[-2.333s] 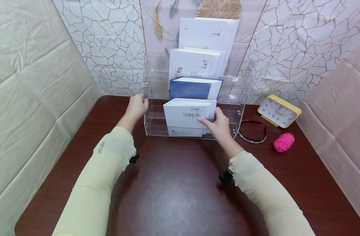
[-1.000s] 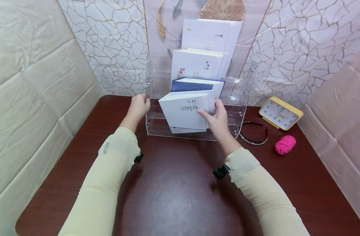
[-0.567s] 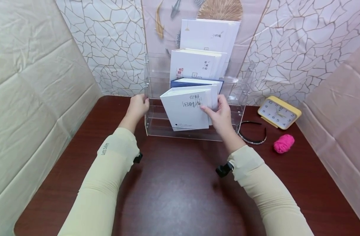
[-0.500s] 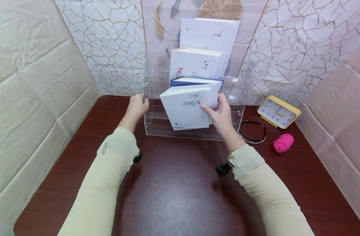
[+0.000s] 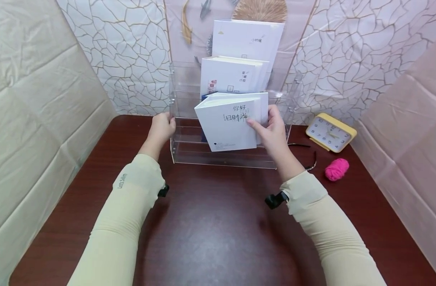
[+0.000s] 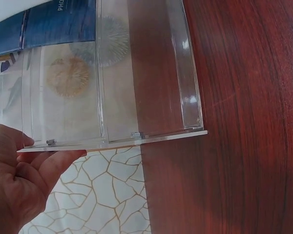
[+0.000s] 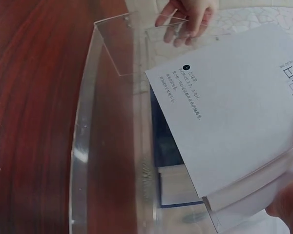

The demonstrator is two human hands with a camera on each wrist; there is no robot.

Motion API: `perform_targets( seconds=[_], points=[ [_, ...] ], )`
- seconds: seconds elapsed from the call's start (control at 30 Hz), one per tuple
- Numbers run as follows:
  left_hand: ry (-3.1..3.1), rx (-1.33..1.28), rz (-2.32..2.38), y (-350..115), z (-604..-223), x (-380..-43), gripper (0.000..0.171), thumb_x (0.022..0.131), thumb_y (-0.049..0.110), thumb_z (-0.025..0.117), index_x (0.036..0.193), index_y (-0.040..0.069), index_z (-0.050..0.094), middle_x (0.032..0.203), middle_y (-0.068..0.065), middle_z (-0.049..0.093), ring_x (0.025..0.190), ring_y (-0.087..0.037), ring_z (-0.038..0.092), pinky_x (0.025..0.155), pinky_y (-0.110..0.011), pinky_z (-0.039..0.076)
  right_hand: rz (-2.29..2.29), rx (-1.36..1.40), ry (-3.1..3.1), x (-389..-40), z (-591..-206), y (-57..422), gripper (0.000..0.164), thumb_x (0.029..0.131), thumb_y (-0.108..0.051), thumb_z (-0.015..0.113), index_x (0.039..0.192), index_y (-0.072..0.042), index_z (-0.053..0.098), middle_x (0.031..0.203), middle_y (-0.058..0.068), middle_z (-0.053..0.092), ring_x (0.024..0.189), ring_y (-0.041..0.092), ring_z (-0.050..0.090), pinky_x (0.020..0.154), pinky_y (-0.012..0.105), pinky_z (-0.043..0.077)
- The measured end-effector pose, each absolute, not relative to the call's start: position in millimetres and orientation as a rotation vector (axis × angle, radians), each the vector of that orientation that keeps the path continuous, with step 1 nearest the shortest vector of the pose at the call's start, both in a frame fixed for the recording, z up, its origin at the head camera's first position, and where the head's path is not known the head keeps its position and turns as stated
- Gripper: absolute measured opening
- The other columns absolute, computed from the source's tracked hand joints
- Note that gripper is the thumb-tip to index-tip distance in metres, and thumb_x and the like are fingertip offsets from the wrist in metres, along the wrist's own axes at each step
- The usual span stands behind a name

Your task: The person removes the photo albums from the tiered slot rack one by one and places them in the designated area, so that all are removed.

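Note:
My right hand (image 5: 275, 131) grips a white hardcover book (image 5: 228, 127) by its right edge, thumb on the front cover. The book is tilted and raised over the front tier of a clear acrylic rack (image 5: 221, 159). With thumb and fingers, my left hand (image 5: 162, 127) pinches the rack's left side panel, as the left wrist view also shows. Behind the held book is a blue book (image 6: 61, 24), mostly hidden in the head view. Farther back stand a white book (image 5: 225, 75) with small pictures and a taller white book (image 5: 244, 37).
To the right of the rack lie a black headband (image 5: 312, 165), partly hidden by my right forearm, and a pink yarn ball (image 5: 336, 169). A yellow alarm clock (image 5: 331, 132) leans at the back right. Fabric-covered walls (image 5: 28, 119) border the dark red table (image 5: 211, 222).
My right hand has lifted the white book up from the rack's front tier, tilting it and bringing it in front of the blue book. My left hand keeps its hold on the side panel.

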State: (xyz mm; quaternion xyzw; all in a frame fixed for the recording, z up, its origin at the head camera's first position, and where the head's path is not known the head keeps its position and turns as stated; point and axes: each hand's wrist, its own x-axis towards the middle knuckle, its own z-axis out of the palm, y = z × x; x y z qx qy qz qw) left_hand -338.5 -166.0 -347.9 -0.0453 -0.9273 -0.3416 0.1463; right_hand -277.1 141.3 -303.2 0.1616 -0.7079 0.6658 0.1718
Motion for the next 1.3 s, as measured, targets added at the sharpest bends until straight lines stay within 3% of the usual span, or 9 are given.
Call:
perform_targets(
  seconds=[0.27,0.47,0.67,0.87,0.97,1.03,1.1,1.2,1.3],
  points=[
    [-2.669,-0.114,-0.960,-169,-347,-337,0.024,0.094,0.007,0.044,0.090,-0.010,0.059,0.088,-0.027,0.063,0.082,-0.035,0.058,0.077,-0.046,0.046,1.974,0.500,-1.855,-278,-292,163,0.033,0.080,0.002,0.070,0.106,-0.005,0.051,0.106,0.015,0.062,0.096,0.026,0.060,0.077,0.033,0.052],
    [-2.684,-0.112,-0.996,-166,-350,-338,0.024,0.095,0.008,0.043,0.092,-0.010,0.058,0.089,-0.027,0.062,0.081,-0.034,0.058,0.075,-0.045,0.048,2.087,0.468,-1.574,-252,-260,201,0.033,0.079,0.013,0.065,0.108,0.002,0.053,0.106,0.019,0.062,0.093,0.028,0.061,0.077,0.032,0.051],
    [-2.672,-0.109,-0.979,-166,-348,-340,0.024,0.094,0.008,0.043,0.094,-0.011,0.059,0.093,-0.028,0.062,0.088,-0.038,0.059,0.080,-0.046,0.046,2.220,0.348,-1.373,-218,-246,256,0.033,0.077,0.015,0.066,0.104,0.005,0.051,0.099,0.022,0.065,0.086,0.028,0.064,0.068,0.031,0.054],
    [-2.677,-0.123,-0.963,-167,-347,-339,0.024,0.094,0.008,0.043,0.092,-0.011,0.058,0.091,-0.027,0.062,0.087,-0.038,0.059,0.081,-0.047,0.046,2.250,-0.049,-1.672,-199,-275,326,0.039,0.078,0.007,0.069,0.105,-0.007,0.046,0.094,0.004,0.067,0.073,0.015,0.067,0.056,0.027,0.052],
    [-2.681,-0.128,-0.959,-167,-347,-339,0.023,0.094,0.008,0.043,0.089,-0.010,0.057,0.089,-0.028,0.061,0.086,-0.039,0.058,0.080,-0.047,0.046,2.107,-0.304,-2.017,-193,-299,359,0.037,0.080,-0.008,0.073,0.105,-0.017,0.046,0.100,-0.009,0.056,0.069,0.008,0.062,0.053,0.026,0.050],
    [-2.679,-0.131,-0.953,-167,-347,-339,0.023,0.094,0.008,0.043,0.088,-0.010,0.057,0.089,-0.028,0.061,0.086,-0.039,0.058,0.080,-0.048,0.045,1.968,-0.424,-2.244,-190,-317,375,0.035,0.082,-0.018,0.073,0.103,-0.020,0.046,0.103,-0.006,0.048,0.068,0.006,0.059,0.053,0.027,0.049],
    [-2.681,-0.133,-0.957,-166,-347,-339,0.023,0.094,0.008,0.043,0.089,-0.010,0.057,0.089,-0.028,0.061,0.086,-0.039,0.057,0.080,-0.048,0.045,1.772,-0.499,-2.465,-187,-336,386,0.036,0.084,-0.028,0.070,0.108,-0.015,0.046,0.112,0.004,0.042,0.074,0.009,0.055,0.056,0.026,0.048],
    [-2.689,-0.133,-0.964,-165,-347,-338,0.023,0.094,0.007,0.043,0.092,-0.010,0.057,0.090,-0.028,0.061,0.087,-0.039,0.057,0.081,-0.047,0.045,1.560,-0.594,-2.689,-181,-359,395,0.057,0.087,-0.039,0.064,0.122,-0.001,0.040,0.125,0.021,0.035,0.095,0.025,0.049,0.066,0.030,0.043],
    [-2.697,-0.131,-0.976,-164,-348,-337,0.023,0.094,0.007,0.042,0.093,-0.011,0.056,0.091,-0.028,0.061,0.088,-0.039,0.058,0.081,-0.047,0.046,1.486,-0.683,-2.798,-177,-373,400,0.074,0.087,-0.045,0.061,0.132,0.005,0.030,0.132,0.028,0.028,0.106,0.037,0.036,0.069,0.030,0.038]
  ],
)
